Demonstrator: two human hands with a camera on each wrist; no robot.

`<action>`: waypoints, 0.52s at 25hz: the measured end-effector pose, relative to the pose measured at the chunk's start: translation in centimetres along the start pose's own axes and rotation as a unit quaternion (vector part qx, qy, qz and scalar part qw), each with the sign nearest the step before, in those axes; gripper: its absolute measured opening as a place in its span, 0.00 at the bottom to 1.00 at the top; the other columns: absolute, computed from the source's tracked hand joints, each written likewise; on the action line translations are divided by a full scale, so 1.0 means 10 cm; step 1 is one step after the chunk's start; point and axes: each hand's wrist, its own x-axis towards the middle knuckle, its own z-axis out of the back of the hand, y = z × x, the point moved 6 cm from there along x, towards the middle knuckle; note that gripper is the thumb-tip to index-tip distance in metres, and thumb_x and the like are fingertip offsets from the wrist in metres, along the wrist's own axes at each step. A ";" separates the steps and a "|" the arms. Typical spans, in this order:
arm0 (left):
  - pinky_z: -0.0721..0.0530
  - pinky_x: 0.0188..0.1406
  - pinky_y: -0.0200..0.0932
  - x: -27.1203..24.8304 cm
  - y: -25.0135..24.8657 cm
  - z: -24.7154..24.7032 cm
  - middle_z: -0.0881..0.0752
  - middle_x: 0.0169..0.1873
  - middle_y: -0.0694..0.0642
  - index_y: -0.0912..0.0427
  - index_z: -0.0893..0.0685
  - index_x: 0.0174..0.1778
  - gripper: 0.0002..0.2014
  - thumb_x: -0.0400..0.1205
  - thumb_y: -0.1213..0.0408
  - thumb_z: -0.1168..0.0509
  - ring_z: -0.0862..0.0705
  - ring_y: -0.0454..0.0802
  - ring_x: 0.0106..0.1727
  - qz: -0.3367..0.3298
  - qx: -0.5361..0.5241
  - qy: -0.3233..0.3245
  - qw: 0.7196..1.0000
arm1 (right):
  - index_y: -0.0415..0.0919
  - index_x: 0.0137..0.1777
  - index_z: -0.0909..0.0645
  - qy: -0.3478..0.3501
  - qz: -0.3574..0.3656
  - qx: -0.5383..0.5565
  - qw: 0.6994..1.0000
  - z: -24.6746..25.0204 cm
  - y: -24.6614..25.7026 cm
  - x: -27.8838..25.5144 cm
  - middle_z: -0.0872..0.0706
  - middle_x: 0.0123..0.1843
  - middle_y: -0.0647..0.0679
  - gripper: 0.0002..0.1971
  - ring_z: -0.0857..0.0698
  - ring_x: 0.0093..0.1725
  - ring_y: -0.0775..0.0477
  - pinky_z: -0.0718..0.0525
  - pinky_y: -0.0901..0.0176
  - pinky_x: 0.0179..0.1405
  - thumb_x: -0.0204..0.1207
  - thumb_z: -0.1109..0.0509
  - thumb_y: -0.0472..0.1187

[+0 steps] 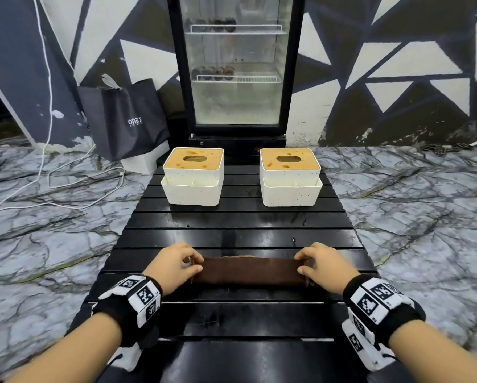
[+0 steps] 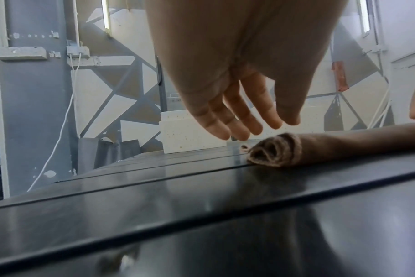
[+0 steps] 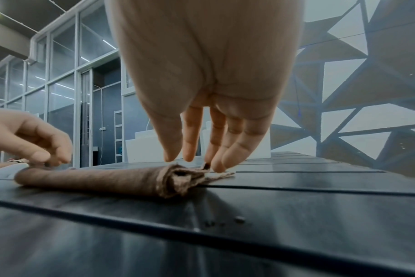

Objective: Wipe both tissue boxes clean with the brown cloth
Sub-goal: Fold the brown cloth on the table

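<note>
Two white tissue boxes, the left tissue box (image 1: 193, 175) and the right tissue box (image 1: 290, 175), stand at the far end of the black slatted table (image 1: 232, 219). Orange-brown stains spot their tan lids. The brown cloth (image 1: 248, 270) lies rolled lengthwise near me. My left hand (image 1: 197, 262) is at its left end. In the left wrist view, the left hand (image 2: 256, 129) hovers with straight fingers just above the cloth (image 2: 332, 148). My right hand (image 1: 301, 263) is at the right end. In the right wrist view, the fingertips of the right hand (image 3: 192, 159) touch the cloth (image 3: 95, 178) there.
A glass-door fridge (image 1: 236, 64) stands right behind the table. A black bag (image 1: 124, 120) leans on the wall at the back left, and white cables (image 1: 66, 186) trail over the marble floor (image 1: 411, 217). The table is narrow, with edges close on both sides.
</note>
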 end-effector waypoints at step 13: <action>0.30 0.64 0.34 -0.11 0.07 -0.20 0.20 0.60 0.48 0.52 0.15 0.61 0.17 0.76 0.60 0.28 0.21 0.45 0.62 0.021 0.031 0.055 0.998 | 0.41 0.70 0.28 0.052 -0.100 -0.029 0.993 -0.20 -0.14 -0.01 0.30 0.67 0.43 0.29 0.28 0.68 0.42 0.30 0.55 0.70 0.69 0.25 0.46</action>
